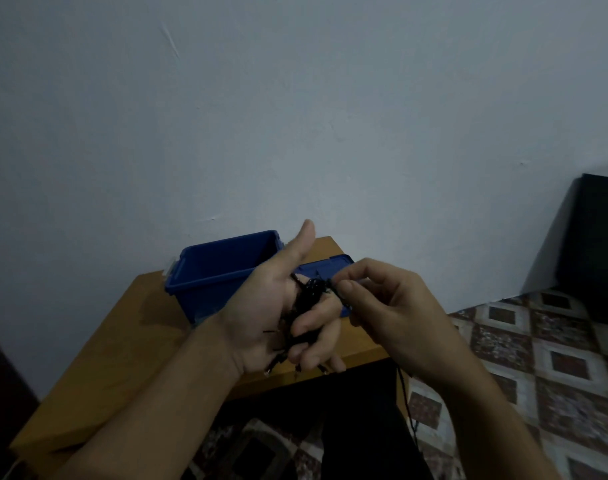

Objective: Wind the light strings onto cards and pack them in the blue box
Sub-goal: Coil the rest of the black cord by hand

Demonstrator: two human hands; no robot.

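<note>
My left hand is raised over the wooden table, palm toward me and thumb up, its fingers curled round a dark bundle of wound light string. Small bulb ends stick out below that hand. My right hand pinches the black wire just right of the bundle, and a loose strand hangs down from it toward the floor. No card is visible inside the bundle. The open blue box stands on the table behind my left hand. Its blue lid lies beside it, partly hidden by my hands.
A pale wall rises right behind the table. A dark cabinet stands at the right. The floor to the right has patterned tiles. My dark trouser leg fills the space below the table's near edge.
</note>
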